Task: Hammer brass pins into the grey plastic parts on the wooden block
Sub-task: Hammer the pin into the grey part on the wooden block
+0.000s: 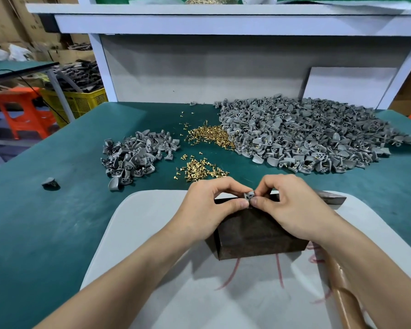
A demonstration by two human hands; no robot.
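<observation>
Orange plastic stool [25, 110] at ~10 o'clock w/ a yellow crate [81, 100] right next to it, cardboard boxes [7, 22] up at 11, white panel [349, 84] at 2.

- A small assembly workshop, set up for factory-style piecework.
- A green-matted counter [33, 233] heaped with identical grey plastic parts [306, 136] and loose brass pins [209, 136].
- Off to the side — stacked cardboard cartons [7, 20], a yellow crate [81, 100] of dark parts, an orange plastic stool [26, 112].
</observation>
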